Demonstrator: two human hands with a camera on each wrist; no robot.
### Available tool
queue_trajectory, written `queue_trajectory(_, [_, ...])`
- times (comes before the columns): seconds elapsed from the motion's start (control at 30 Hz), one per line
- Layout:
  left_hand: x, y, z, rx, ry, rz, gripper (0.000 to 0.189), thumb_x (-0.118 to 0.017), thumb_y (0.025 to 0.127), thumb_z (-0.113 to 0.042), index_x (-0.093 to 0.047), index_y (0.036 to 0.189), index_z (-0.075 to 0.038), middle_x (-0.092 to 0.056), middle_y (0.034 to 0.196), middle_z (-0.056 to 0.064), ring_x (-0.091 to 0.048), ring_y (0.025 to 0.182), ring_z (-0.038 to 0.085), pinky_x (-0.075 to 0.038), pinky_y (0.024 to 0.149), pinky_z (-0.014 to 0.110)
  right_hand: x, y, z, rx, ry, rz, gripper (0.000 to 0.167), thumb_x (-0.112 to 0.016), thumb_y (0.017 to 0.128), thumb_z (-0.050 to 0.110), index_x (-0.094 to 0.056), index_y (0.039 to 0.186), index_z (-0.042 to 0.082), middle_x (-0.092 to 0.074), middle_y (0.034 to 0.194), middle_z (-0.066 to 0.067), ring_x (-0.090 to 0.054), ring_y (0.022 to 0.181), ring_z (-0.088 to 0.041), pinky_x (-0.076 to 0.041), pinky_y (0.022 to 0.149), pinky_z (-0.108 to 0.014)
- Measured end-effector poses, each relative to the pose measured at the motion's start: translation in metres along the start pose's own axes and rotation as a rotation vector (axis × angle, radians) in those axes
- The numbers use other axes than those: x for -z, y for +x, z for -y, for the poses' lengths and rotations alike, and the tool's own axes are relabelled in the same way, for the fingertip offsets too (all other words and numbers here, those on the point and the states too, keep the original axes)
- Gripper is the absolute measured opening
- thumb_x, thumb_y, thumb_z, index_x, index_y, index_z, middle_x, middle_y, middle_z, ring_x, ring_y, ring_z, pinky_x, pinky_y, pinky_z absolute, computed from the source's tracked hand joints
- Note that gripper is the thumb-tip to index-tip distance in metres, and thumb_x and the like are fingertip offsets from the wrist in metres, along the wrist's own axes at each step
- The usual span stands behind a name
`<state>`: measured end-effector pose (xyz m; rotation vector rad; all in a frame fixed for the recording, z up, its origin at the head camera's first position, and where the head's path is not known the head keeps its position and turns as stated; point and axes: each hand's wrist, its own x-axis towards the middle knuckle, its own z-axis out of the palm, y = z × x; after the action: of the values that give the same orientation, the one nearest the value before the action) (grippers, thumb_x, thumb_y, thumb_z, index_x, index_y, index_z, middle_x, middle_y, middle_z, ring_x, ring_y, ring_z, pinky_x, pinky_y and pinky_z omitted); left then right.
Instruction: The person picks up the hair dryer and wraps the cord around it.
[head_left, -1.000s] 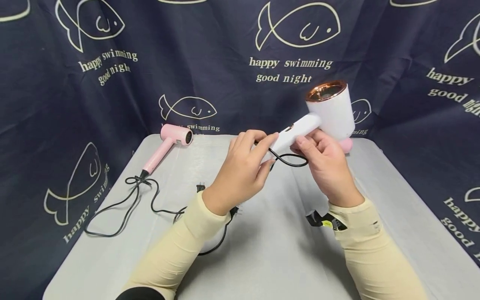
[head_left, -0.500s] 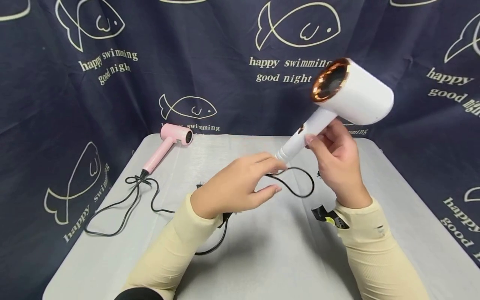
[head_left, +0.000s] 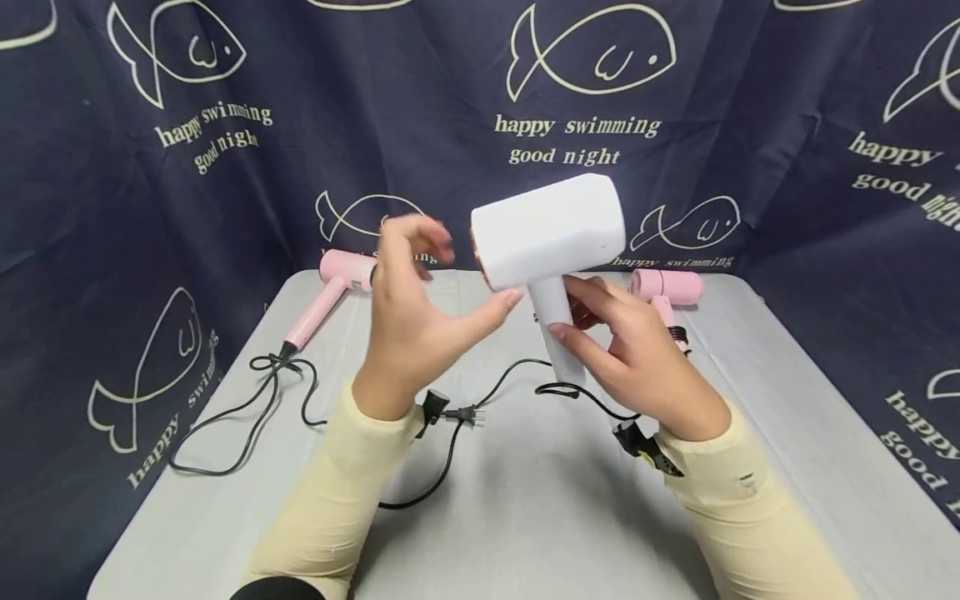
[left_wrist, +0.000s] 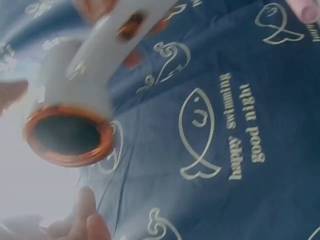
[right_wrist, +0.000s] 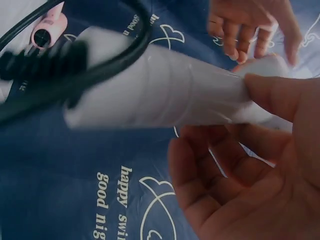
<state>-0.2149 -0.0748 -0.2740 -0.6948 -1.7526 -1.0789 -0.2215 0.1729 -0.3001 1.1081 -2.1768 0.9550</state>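
Note:
A white hair dryer (head_left: pixel 551 229) with a copper-coloured ring at its mouth is held above the table by my right hand (head_left: pixel 630 358), thumb and fingers gripping the handle (right_wrist: pixel 170 90). Its barrel points left, and the ring (left_wrist: pixel 70 159) shows fully in the left wrist view. My left hand (head_left: pixel 408 321) is raised beside the mouth, fingers spread and bent with nothing in them; its thumb tip is very near the barrel, and I cannot tell whether it touches. From the handle's lower end runs a black cord (right_wrist: pixel 75 80).
On the grey-white table (head_left: pixel 510 533) a pink hair dryer (head_left: pixel 318 308) lies at the left with its loose black cord (head_left: pixel 251 442). Another pink hair dryer (head_left: pixel 678 287) lies at the back right, partly behind my right hand. A black plug (head_left: pixel 465 415) rests near the middle.
The white hair dryer has turned from slanting right, mouth up and left, to handle down with its barrel pointing left. My left hand has let go of the handle end and risen to the mouth.

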Motion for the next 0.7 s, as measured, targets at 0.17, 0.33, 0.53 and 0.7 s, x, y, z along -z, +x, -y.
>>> queue_trajectory(0.17, [0.019,0.008,-0.002,-0.082,0.066,0.120,0.107,-0.097,0.063,-0.037,-0.044,0.146,0.004,-0.054,0.141,0.017,-0.052,0.131,0.025,-0.042,0.109,0.041,-0.002,0.000,0.000,0.058,-0.073,0.105,0.042,-0.071,0.096,0.013,-0.062,0.137,0.012,-0.061,0.106,0.005,-0.055,0.094,-0.006,-0.047,0.083,-0.021])
queue_trajectory(0.33, [0.020,0.004,0.002,0.040,0.094,0.318,0.105,-0.096,0.064,-0.038,-0.046,0.149,-0.003,-0.065,0.127,0.006,-0.063,0.108,0.016,-0.053,0.091,0.036,-0.007,-0.001,0.002,0.122,-0.097,0.192,0.039,-0.071,0.098,0.018,-0.063,0.136,0.013,-0.062,0.111,0.007,-0.052,0.096,-0.007,-0.042,0.086,-0.022])
queue_trajectory(0.53, [0.019,0.002,0.007,0.130,0.067,0.311,0.090,-0.093,0.070,-0.030,-0.049,0.146,-0.008,-0.065,0.118,0.003,-0.060,0.098,0.016,-0.051,0.081,0.034,-0.002,-0.002,0.004,0.074,-0.059,0.161,0.037,-0.075,0.095,0.017,-0.067,0.131,0.018,-0.065,0.112,0.010,-0.056,0.095,-0.006,-0.045,0.082,-0.020])
queue_trajectory(0.7, [0.024,0.006,0.012,0.112,0.040,0.138,0.087,-0.092,0.071,-0.025,-0.050,0.145,-0.008,-0.066,0.123,0.005,-0.061,0.104,0.018,-0.050,0.085,0.037,0.015,-0.001,-0.004,-0.011,-0.106,0.120,0.049,-0.081,0.089,0.019,-0.064,0.135,0.017,-0.066,0.124,0.008,-0.060,0.103,-0.006,-0.049,0.089,-0.022])
